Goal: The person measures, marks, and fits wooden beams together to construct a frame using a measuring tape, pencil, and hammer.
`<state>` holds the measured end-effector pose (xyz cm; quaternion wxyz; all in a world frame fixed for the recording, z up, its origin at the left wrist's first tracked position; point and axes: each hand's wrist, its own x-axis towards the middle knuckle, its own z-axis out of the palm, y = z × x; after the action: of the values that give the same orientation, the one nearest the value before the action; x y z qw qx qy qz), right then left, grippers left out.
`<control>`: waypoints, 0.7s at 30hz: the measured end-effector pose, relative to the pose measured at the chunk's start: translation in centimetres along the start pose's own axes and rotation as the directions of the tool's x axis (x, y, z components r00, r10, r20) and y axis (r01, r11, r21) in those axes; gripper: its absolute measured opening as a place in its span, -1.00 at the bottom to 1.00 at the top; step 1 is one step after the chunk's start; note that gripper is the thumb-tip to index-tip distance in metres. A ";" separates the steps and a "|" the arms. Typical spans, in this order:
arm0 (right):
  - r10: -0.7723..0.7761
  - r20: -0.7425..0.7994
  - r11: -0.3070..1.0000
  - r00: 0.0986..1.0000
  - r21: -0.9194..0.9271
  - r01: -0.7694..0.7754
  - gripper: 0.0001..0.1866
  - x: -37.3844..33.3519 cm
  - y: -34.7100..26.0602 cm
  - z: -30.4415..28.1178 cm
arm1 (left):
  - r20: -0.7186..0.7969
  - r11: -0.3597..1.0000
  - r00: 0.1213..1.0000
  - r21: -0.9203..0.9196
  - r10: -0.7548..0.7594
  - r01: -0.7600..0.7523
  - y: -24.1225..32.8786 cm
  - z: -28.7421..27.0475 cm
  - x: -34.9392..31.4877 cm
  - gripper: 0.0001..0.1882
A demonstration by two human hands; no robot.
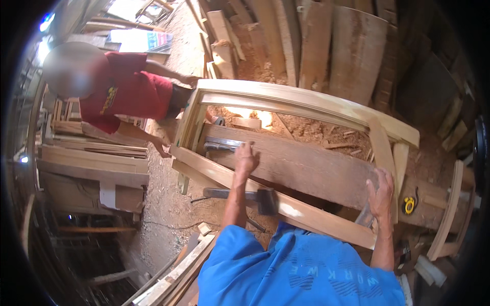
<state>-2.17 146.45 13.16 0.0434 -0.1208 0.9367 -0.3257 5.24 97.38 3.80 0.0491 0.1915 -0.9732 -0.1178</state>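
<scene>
I'm steadying the wooden door frame (301,153) across the workbench plank (306,171): left hand (246,159) flat, fingers spread beside it, right hand (381,195) gripping its cross rail. Frame's looking joined already; sanding and finishing probably left.

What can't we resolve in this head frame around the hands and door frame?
- Right hand: what its fingers grip on the wooden frame; the hand covers it.
- Metal tool by the left hand: too small to identify.
- Hammer: partly behind the left forearm.
- Workbench underside: hidden by the blue shirt.
</scene>
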 end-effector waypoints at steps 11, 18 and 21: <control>-0.115 0.257 0.992 0.959 -0.016 0.123 -0.57 2.0 -12.0 13.5 | -0.175 0.961 0.950 0.051 -0.258 0.270 -27.2 -1.4 12.0 -0.85; -0.094 0.371 0.995 0.924 0.008 0.098 -0.61 3.2 -18.1 17.4 | -0.001 0.945 0.976 0.250 -0.216 0.210 -30.2 2.9 15.6 -0.87; -0.123 0.391 0.992 0.912 0.022 0.125 -0.61 4.3 -20.2 18.2 | -0.103 0.946 0.987 0.288 -0.126 0.151 -33.0 4.3 14.1 -0.83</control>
<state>0.56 119.12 11.35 0.2085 -0.2427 0.9002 -0.2954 3.53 63.21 -7.79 0.0523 0.2693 -0.9611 0.0335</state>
